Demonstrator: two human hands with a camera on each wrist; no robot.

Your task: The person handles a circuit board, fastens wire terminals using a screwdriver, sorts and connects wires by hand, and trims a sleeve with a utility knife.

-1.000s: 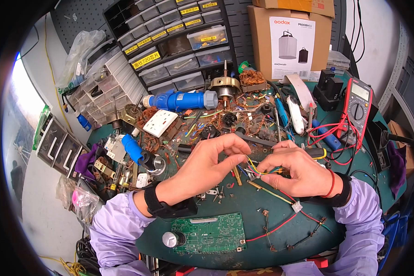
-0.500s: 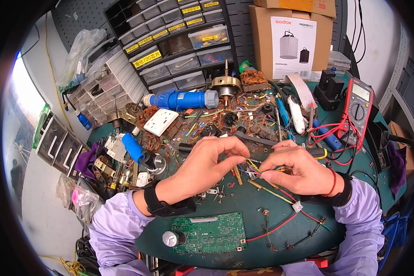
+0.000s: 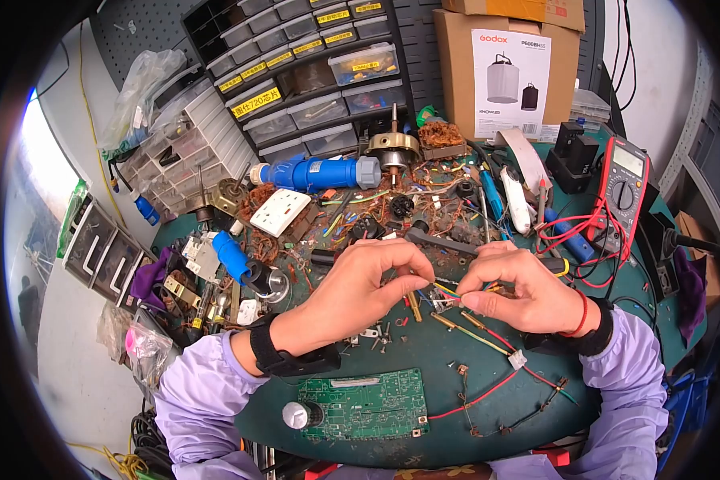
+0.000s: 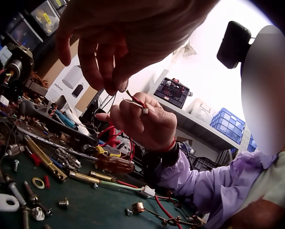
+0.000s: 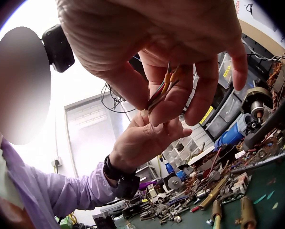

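Above the bench, both hands face each other over a short bundle of thin coloured wires (image 3: 446,291). My left hand (image 3: 374,280) pinches one end of the wires between thumb and index finger. From the other side, my right hand (image 3: 514,292) grips the bundle between thumb and curled fingers. In the right wrist view, wire ends with orange sleeves (image 5: 170,77) and bare tips stick out of the right hand's grip. Yellow-green and red wire (image 4: 135,99) spans the gap between the hands in the left wrist view. Fingers hide much of the bundle.
A green circuit board (image 3: 368,406) lies near the front edge, beside red and green leads with a white connector (image 3: 518,359). Screws, brass pins (image 3: 414,306) and wire scraps lie below the hands. A multimeter (image 3: 622,188) stands right; parts drawers (image 3: 308,76) rise behind.
My right hand has shifted slightly, its fingers rolling along the wires, and the orange-sleeved ends show less in the head view. The left hand has barely moved and keeps its pinch.
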